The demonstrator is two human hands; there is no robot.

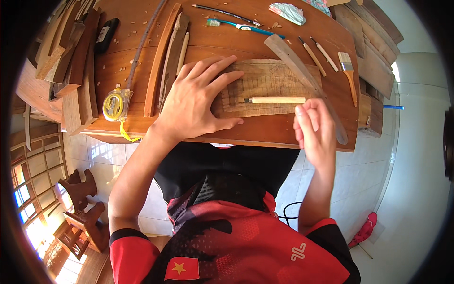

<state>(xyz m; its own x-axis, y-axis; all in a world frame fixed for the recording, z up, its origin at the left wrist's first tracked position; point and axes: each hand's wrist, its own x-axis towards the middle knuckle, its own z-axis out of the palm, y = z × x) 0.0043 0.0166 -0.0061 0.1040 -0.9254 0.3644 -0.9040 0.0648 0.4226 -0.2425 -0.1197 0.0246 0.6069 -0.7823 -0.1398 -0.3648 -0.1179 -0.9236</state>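
My left hand [196, 97] lies with its fingers spread over the left end of a flat wooden board [276, 75], which has faint lines marked on its face. Across the board rests a carving chisel [276, 100] with a pale wooden handle and a short dark tip toward my left hand. My right hand [316, 125] is at the handle's butt end, fingers curled in and thumb pressed close. Whether they grip anything is hidden. A long, flat wooden strip [302, 71] slants over the board's right part and passes beside my right hand, beyond the table's front edge.
Two slim pale-handled tools [313, 57] and a paintbrush [348, 75] lie at the right. A toothbrush [243, 27] and pencil [226, 14] are at the back. Left are a tape measure [115, 104], wooden strips [162, 61] and stacked planks [78, 66]. More planks [373, 52] stand right.
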